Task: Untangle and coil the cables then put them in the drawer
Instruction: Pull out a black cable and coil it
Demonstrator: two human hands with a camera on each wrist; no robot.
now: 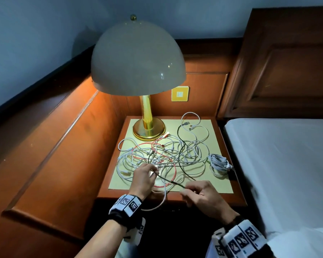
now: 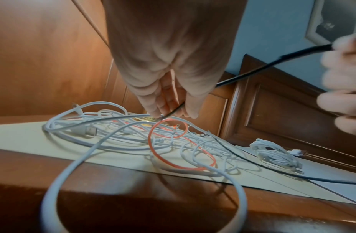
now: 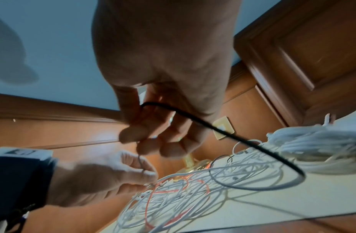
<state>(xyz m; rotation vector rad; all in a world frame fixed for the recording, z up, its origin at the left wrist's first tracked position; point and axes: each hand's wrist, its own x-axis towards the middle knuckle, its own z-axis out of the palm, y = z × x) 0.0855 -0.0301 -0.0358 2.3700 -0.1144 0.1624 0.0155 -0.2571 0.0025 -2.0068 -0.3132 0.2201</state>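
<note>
both hands, left (image 1: pixel 142 178) and right (image 1: pixel 199 194), pinch black cable (image 1: pixel 181 155) | lamp (image 1: pixel 138 58) behind tangle (image 1: pixel 162 157) | coiled white bundle (image 1: pixel 219 164) right on counter (image 1: pixel 220 185)

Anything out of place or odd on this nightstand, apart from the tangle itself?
One thing: a white cable loop hangs off the nightstand's front edge, below the left hand, and could slide off. Otherwise, both hands pinch the black cable, and one coiled white bundle sits neatly at the right.
</note>
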